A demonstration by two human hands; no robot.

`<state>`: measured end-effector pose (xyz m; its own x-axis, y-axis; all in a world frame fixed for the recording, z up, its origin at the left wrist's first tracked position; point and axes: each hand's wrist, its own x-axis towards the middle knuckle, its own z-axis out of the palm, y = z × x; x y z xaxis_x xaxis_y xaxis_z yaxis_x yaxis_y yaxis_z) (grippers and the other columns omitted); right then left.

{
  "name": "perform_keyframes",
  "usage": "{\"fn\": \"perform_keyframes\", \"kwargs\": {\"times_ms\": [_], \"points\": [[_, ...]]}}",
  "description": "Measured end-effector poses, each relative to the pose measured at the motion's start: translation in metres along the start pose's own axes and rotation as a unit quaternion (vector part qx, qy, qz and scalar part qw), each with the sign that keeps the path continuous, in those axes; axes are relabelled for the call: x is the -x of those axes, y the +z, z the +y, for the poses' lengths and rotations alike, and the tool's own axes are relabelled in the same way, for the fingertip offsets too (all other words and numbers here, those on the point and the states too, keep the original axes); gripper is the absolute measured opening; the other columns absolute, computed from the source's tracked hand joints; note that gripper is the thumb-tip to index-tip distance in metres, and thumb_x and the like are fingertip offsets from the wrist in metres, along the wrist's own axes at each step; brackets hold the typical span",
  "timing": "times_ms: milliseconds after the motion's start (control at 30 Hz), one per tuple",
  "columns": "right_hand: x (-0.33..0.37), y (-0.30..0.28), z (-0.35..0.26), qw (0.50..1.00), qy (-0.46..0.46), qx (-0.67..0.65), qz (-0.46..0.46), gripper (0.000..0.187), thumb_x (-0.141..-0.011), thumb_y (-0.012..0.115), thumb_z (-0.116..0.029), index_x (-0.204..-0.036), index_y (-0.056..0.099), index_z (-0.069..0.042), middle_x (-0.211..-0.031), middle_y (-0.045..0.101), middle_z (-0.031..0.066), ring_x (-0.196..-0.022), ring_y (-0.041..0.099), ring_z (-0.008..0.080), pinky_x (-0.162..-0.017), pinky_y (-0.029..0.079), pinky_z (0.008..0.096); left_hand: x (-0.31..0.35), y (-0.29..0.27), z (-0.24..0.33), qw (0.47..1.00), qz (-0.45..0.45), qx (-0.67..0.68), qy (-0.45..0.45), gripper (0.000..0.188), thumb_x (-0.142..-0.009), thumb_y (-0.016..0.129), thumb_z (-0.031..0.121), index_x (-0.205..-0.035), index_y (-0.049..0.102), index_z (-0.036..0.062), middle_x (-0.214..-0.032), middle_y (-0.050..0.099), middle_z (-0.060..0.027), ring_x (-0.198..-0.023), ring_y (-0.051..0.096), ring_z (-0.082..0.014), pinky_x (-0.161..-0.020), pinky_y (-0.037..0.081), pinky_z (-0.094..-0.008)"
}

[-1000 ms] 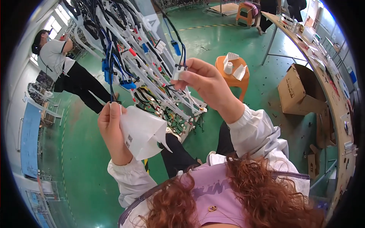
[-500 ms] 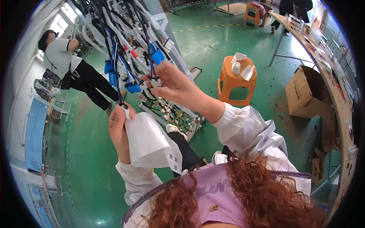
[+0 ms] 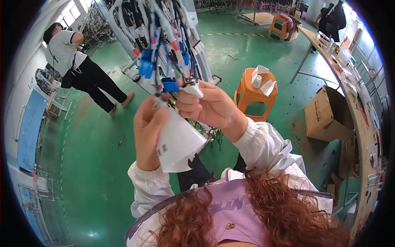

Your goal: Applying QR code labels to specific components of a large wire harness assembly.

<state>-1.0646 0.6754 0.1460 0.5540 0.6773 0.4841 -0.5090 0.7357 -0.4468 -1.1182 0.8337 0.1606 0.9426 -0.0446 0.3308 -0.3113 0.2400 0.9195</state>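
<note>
A bundle of cables (image 3: pixel 138 24) in black, white and grey hangs before me, with blue connectors (image 3: pixel 146 65) near its lower ends. My left hand (image 3: pixel 149 131) is closed on a white sheet of labels (image 3: pixel 179 142), which curls down below the fingers and carries small black print. Its fingertips, somewhat blurred, meet beside a cable end just under a blue connector (image 3: pixel 170 85). Close by on the right, my right hand (image 3: pixel 212 105) pinches a white connector (image 3: pixel 193 89) at the end of dark wires, its other fingers curled in.
An orange stool (image 3: pixel 257 92) with a roll and paper scraps stands ahead right. Beyond it are a cardboard box (image 3: pixel 325 113) and a long workbench (image 3: pixel 349 88). A person (image 3: pixel 76 61) stands at the left; another (image 3: pixel 329 20) is at the far right. A blue board (image 3: pixel 31 133) leans left.
My left hand has moved up and right with the label sheet, which has turned. My right hand has moved down and right and now grips a white connector. The cables have shifted right.
</note>
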Motion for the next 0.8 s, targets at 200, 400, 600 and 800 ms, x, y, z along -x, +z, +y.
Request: {"fn": "perform_keyframes", "kwargs": {"times_ms": [200, 400, 600, 800], "points": [[0.012, 0.008, -0.020, 0.996, 0.003, 0.066, 0.061, 0.016, -0.091, 0.039, -0.011, -0.103, 0.048, -0.007, -0.069, 0.043, -0.0002, -0.053, 0.034, 0.0072, -0.052, 0.030, 0.0220, -0.020, 0.027, -0.001, 0.996, -0.076, 0.039, -0.022, 0.034, -0.081, 0.056, 0.005, -0.113, 0.046, -0.0025, -0.073, 0.062, -0.0094, -0.055, 0.057, -0.0105, -0.047, 0.042, -0.0210], [0.025, 0.024, -0.048, 0.961, 0.026, 0.235, 0.144, 0.020, -0.090, 0.044, -0.013, -0.109, 0.046, -0.007, -0.064, 0.049, 0.0046, -0.048, 0.033, 0.0084, -0.047, 0.027, 0.0225, -0.035, 0.050, -0.007, 0.981, -0.127, 0.120, -0.079, 0.035, -0.080, 0.061, 0.009, -0.111, 0.048, -0.0027, -0.075, 0.064, -0.0147, -0.062, 0.063, -0.0188, -0.053, 0.050, -0.0252], [0.044, 0.031, -0.071, 0.869, -0.030, 0.428, 0.247, 0.028, -0.089, 0.048, -0.019, -0.109, 0.044, 0.000, -0.078, 0.060, 0.0133, -0.056, 0.050, 0.0138, -0.053, 0.040, 0.0242, -0.044, 0.070, -0.018, 0.982, -0.079, 0.164, -0.045, 0.020, -0.079, 0.062, 0.009, -0.097, 0.056, 0.0042, -0.070, 0.063, -0.0091, -0.054, 0.059, -0.0125, -0.048, 0.045, -0.0222], [0.080, 0.040, -0.053, 0.471, -0.268, 0.768, 0.340, 0.035, -0.084, 0.055, -0.018, -0.113, 0.043, -0.002, -0.114, 0.048, 0.0124, -0.096, 0.051, 0.0189, -0.077, 0.042, 0.0293, -0.051, 0.091, -0.032, 0.996, 0.015, 0.011, 0.091, 0.012, -0.079, 0.064, 0.012, -0.087, 0.057, 0.0081, -0.056, 0.048, 0.0091, -0.044, 0.035, 0.0030, -0.041, 0.023, -0.0159]]}}
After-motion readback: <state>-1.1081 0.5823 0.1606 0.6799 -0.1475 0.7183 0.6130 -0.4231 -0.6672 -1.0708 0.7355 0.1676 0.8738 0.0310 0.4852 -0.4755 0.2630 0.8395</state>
